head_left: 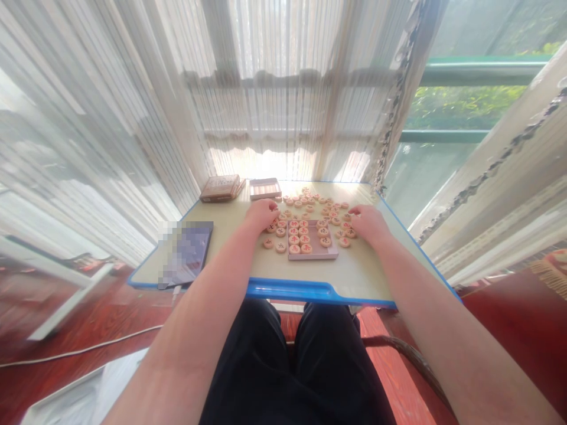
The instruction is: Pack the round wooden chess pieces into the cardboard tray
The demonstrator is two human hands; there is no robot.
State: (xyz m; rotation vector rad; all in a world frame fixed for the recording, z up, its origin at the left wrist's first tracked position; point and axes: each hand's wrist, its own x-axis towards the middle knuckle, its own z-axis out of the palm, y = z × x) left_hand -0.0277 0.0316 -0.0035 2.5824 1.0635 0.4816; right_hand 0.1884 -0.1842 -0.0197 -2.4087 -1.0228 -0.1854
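Note:
Over the left side of a spread of Chinese chess pieces, my left hand (262,215) has its fingers bent together around a round wooden piece at the fingertips. Across from it, my right hand (368,223) reaches in with curled fingers, its fingertips close against the loose pieces on the right; what they hold, if anything, is too small to make out. Between my hands lies a shallow open box (315,243). Red-marked pieces (305,239) fill its two left columns, and a few pieces (324,232) line its right side. More loose pieces (305,199) are scattered behind the box.
A tablet-like device (195,248), partly pixelated, lies at the table's left edge with a white cable. Farther back are a stack of flat boxes (221,188) and another shallow box (264,188). The cream table (354,277) has a blue rim. Sheer curtains (283,106) hang behind it.

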